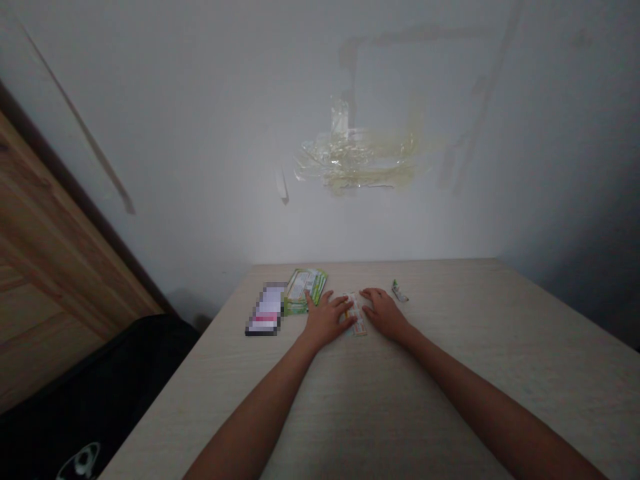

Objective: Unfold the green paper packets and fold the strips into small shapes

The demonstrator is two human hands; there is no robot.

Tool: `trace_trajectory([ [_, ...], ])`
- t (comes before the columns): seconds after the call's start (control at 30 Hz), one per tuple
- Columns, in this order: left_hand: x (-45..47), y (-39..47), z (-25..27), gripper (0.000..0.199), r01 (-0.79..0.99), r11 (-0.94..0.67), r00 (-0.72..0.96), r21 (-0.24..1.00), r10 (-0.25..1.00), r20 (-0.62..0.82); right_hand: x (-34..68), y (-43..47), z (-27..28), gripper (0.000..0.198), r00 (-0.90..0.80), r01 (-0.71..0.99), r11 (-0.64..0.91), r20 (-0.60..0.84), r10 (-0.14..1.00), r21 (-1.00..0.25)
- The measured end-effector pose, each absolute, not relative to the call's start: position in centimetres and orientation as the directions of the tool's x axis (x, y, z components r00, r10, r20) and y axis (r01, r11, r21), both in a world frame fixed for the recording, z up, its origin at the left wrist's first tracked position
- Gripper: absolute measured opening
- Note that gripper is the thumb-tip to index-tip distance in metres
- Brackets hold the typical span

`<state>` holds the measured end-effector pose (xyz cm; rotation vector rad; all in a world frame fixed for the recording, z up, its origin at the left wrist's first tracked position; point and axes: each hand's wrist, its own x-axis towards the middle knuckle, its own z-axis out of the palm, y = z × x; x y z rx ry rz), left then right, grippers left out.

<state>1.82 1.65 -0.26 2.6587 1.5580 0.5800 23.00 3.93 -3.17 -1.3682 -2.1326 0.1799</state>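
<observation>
Between my hands a narrow, flat printed strip (pixel 359 321), whitish with orange-red print, lies on the table. My left hand (pixel 323 321) is spread out, palm down, and its fingers rest on the strip's left side. My right hand (pixel 387 316) lies at the strip's right edge, fingers slightly bent and apart, with nothing seen in them. Whether its fingertips touch the strip I cannot tell. Just beyond my left hand lie green-and-white printed packets (pixel 299 288), overlapping one another. A small crumpled green-and-white scrap (pixel 399 291) is to the right of my right hand.
A phone-shaped object with a blurred-out face (pixel 267 310) lies left of the packets. The pale wooden table (pixel 450 287) meets a wall (pixel 200 133) with peeling clear tape (pixel 350 157). A black bag (pixel 125 373) and wooden panelling (pixel 45 267) stand at the left.
</observation>
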Motion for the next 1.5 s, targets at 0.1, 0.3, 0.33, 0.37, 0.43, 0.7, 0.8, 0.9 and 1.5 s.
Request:
trace_trajectory([
  [0.1, 1.8, 1.8, -0.4, 0.041, 0.856, -0.488, 0.412, 0.171, 0.843, 0.346, 23.2, 3.4, -2.9, 0.04, -0.309, 0.743, 0.494, 0.423, 0.852, -0.451],
  [0.3, 1.8, 1.8, -0.4, 0.035, 0.884, -0.447, 0.367, 0.136, 0.845, 0.389, 23.5, 2.3, -2.3, 0.025, -0.431, 0.652, 0.622, 0.462, 0.775, -0.434],
  [0.33, 1.8, 1.8, -0.3, 0.035, 0.888, -0.44, 0.362, 0.134, 0.848, 0.388, 23.5, 2.2, -2.2, 0.026, -0.441, 0.648, 0.631, 0.466, 0.767, -0.426],
  [0.37, 1.8, 1.8, -0.3, 0.035, 0.891, -0.435, 0.357, 0.133, 0.85, 0.386, 23.5, 2.2, -2.2, 0.028, -0.447, 0.647, 0.637, 0.469, 0.762, -0.418],
  [0.43, 1.9, 1.8, -0.2, 0.034, 0.893, -0.43, 0.353, 0.133, 0.853, 0.385, 23.6, 2.2, -2.2, 0.032, -0.452, 0.651, 0.642, 0.472, 0.757, -0.405],
  [0.7, 1.7, 2.3, -0.5, 0.028, 0.866, -0.46, 0.367, 0.198, 0.852, 0.373, 23.7, 2.6, -2.4, 0.024, -0.43, 0.637, 0.644, 0.499, 0.752, -0.423],
  [0.8, 1.6, 2.5, -0.6, 0.027, 0.855, -0.474, 0.387, 0.21, 0.853, 0.349, 23.8, 2.6, -2.4, 0.024, -0.432, 0.629, 0.647, 0.497, 0.752, -0.432],
  [0.9, 1.6, 2.6, -0.7, 0.028, 0.851, -0.478, 0.401, 0.218, 0.859, 0.317, 23.7, 2.5, -2.4, 0.026, -0.427, 0.622, 0.644, 0.496, 0.756, -0.446],
  [1.5, 1.4, 2.7, -0.9, 0.027, 0.818, -0.511, 0.41, 0.264, 0.84, 0.355, 23.3, 2.2, -2.0, 0.022, -0.414, 0.615, 0.635, 0.494, 0.765, -0.468],
])
